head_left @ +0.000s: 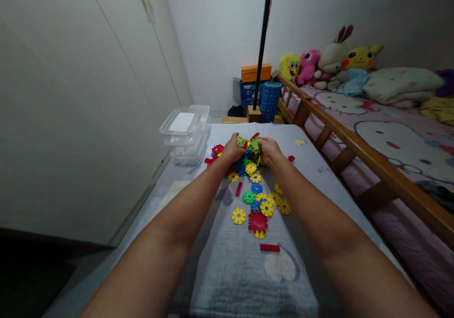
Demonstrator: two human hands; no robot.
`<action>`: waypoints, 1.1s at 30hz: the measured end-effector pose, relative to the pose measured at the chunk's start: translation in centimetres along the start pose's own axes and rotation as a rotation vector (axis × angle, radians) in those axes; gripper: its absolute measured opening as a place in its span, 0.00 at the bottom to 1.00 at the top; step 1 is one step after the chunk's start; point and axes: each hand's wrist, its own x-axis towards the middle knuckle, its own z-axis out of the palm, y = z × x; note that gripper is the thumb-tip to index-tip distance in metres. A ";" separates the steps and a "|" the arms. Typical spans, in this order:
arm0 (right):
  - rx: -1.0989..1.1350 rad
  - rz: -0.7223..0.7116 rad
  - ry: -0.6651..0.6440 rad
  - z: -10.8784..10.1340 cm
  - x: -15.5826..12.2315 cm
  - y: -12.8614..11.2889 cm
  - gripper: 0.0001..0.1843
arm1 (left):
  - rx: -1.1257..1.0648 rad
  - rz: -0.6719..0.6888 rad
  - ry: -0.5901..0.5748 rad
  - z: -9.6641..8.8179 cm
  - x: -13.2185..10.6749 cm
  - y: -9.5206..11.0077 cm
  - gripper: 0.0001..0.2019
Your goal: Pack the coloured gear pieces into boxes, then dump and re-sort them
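A heap of plastic interlocking building pieces [241,165] in red, blue, yellow and green lies on the cloth-covered table. Over its back part, my left hand [233,149] curls around pieces at the left side, near a yellow-green disc and a red strip. Opposite it, my right hand [270,150] closes on yellow-green pieces [254,144] at the right side; its fingertips are partly hidden. Toward me trail notched yellow discs [266,208], a green disc [248,197], a blue disc [256,188] and a red square plate [257,222]. A red strip [270,247] lies closest to me.
Stacked clear plastic containers [184,133] stand at the table's back left. A white cabinet [106,95] rises on the left. Along the right runs a wooden bed rail [347,152], with plush toys on the bed. A black pole [263,43] stands behind the table.
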 end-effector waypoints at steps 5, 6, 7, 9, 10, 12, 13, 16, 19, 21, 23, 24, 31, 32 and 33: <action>-0.224 0.011 0.020 -2.6 -0.1 -0.2 0.09 | 0.282 0.097 -0.089 -1.4 -1.0 -2.4 0.27; -0.299 -0.014 0.029 -3.2 0.0 -0.2 0.10 | 0.327 0.106 -0.095 -1.8 -1.4 -2.9 0.26; -0.389 -0.047 0.043 -3.9 0.2 -0.2 0.11 | 0.358 0.104 -0.088 -2.2 -1.8 -3.4 0.27; -0.588 -0.119 0.080 -5.0 0.9 0.0 0.14 | 0.401 0.066 -0.076 -3.1 -2.8 -4.3 0.35; -0.679 -0.145 0.101 -5.5 1.3 0.2 0.15 | 0.420 0.050 -0.081 -3.5 -3.4 -4.8 0.39; -0.800 -0.161 0.143 -6.2 2.1 0.8 0.16 | 0.455 0.033 -0.134 -4.2 -4.5 -5.7 0.52; -0.838 -0.160 0.155 -6.4 2.4 1.1 0.18 | 0.474 0.016 -0.167 -4.5 -5.0 -6.2 0.58; -0.856 -0.161 0.069 -6.3 2.9 2.4 0.26 | 0.519 -0.016 -0.224 -4.5 -6.0 -7.1 0.67; -0.886 -0.188 -0.092 -5.6 2.3 3.6 0.30 | 0.501 0.044 -0.175 -3.7 -6.1 -7.3 0.63; -0.950 -0.207 -0.116 -5.2 1.4 4.1 0.31 | 0.459 0.103 -0.136 -3.0 -6.0 -7.0 0.59; -1.000 -0.255 -0.127 -5.1 0.1 4.3 0.30 | 0.403 0.150 -0.095 -2.0 -5.9 -6.4 0.52; -1.015 -0.287 -0.141 -5.2 -0.6 4.4 0.30 | 0.371 0.164 -0.070 -1.5 -5.9 -6.1 0.49; -0.977 -0.389 -0.317 -7.3 -5.9 3.7 0.26 | 0.091 0.072 0.058 1.3 -5.5 -3.3 0.38; -0.959 -0.404 -0.365 -7.7 -6.5 3.5 0.25 | 0.031 0.024 0.063 1.5 -5.3 -2.8 0.36; -0.940 -0.416 -0.419 -8.1 -7.1 3.2 0.25 | -0.051 -0.022 0.062 1.7 -5.2 -2.4 0.34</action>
